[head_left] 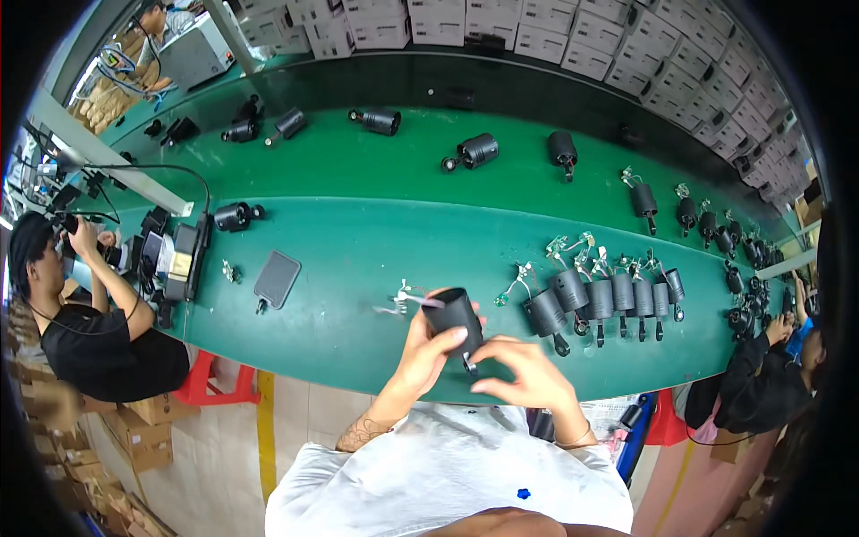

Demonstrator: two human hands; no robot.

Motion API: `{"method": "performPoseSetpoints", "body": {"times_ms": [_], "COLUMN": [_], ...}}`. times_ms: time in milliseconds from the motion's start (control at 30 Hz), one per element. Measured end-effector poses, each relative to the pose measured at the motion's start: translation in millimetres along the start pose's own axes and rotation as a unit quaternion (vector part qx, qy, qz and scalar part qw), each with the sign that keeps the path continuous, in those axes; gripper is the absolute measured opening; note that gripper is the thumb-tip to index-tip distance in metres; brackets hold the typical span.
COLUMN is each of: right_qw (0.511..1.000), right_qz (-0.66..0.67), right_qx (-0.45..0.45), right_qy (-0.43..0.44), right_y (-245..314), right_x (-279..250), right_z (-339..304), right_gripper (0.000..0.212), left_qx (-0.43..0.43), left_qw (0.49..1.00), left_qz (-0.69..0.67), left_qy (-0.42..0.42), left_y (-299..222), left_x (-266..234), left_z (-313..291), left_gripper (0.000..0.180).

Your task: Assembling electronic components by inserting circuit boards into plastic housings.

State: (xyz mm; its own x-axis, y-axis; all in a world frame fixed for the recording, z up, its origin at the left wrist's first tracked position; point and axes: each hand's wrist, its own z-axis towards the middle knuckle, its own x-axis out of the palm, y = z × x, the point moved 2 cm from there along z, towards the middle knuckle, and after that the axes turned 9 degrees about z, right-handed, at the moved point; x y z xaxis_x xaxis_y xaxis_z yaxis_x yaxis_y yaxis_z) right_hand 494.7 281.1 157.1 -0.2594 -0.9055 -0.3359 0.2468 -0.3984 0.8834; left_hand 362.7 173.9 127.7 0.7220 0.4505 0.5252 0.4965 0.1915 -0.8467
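Note:
My left hand [422, 356] is wrapped round a black cylindrical housing [455, 319] over the near edge of the green bench, its thumb across the side. From the upper left of that housing hang a wire and a small, motion-blurred circuit board [404, 300]. A short looped fitting [471, 363] sticks out of its lower end. My right hand [528, 374] is beside this fitting, thumb and forefinger apart; whether the forefinger touches it is hard to tell. To the right stands a row of several similar black housings [571, 291] with circuit boards trailing from them.
A dark flat tablet-like plate [277, 279] and a loose circuit board [230, 271] lie to the left. More housings [479, 150] are spaced along the farther green strip [420, 174]. White boxes [541, 40] are stacked behind. A person [89, 313] works at the left; another [769, 385] sits at the right.

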Motion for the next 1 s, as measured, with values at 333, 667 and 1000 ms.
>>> {"method": "performPoseSetpoints", "body": {"times_ms": [333, 667, 1000], "right_qw": [0.887, 0.775, 0.770], "right_qz": [0.349, 0.630, 0.618], "right_qx": [0.124, 0.047, 0.152], "right_qy": [-0.277, -0.021, -0.042], "right_y": [-47, -65, -60], "right_x": [-22, 19, 18], "right_z": [22, 30, 28], "right_gripper": [0.027, 0.026, 0.023], "left_qx": [-0.060, -0.129, -0.118], "left_qw": [0.967, 0.937, 0.931], "left_qz": [0.015, 0.004, 0.060], "left_qy": [0.246, 0.324, 0.339], "left_y": [-18, -21, -25], "left_x": [14, 8, 5], "left_z": [-26, -27, -22], "left_gripper": [0.068, 0.068, 0.068]}}
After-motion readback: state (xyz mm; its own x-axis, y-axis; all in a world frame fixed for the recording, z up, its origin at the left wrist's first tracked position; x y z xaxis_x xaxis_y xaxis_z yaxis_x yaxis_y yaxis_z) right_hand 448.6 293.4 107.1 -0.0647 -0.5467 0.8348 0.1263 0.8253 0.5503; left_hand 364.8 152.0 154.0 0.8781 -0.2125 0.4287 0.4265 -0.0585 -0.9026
